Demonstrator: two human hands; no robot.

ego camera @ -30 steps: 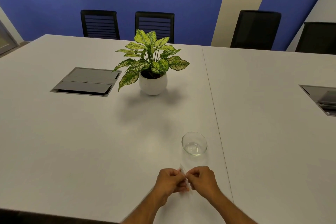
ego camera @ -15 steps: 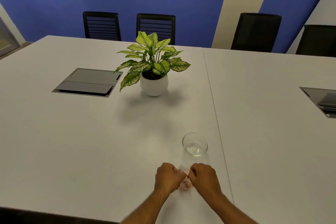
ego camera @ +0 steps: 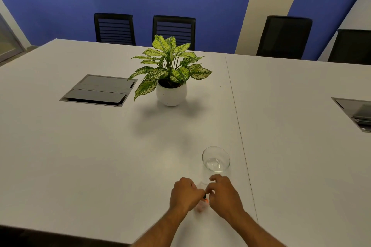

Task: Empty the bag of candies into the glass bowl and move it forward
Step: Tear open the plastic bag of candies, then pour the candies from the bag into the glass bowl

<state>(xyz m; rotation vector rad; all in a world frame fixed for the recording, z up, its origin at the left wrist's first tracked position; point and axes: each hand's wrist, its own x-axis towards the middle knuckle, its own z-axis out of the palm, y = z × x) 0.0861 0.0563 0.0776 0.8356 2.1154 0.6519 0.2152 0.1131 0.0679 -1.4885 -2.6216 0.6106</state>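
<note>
Candies (ego camera: 201,207) in a clear bag (ego camera: 202,183) sit between both hands, low over the table (ego camera: 100,156). Left hand (ego camera: 185,193) and right hand (ego camera: 224,193) each pinch the bag, fingers curled tight. Bowl (ego camera: 216,159) stands empty just beyond the right hand, well short of the plant (ego camera: 170,74).

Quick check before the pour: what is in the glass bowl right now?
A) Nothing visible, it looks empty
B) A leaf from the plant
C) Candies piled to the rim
A: the glass bowl shows only clear glass, while both hands hold the bag just short of it.
</note>
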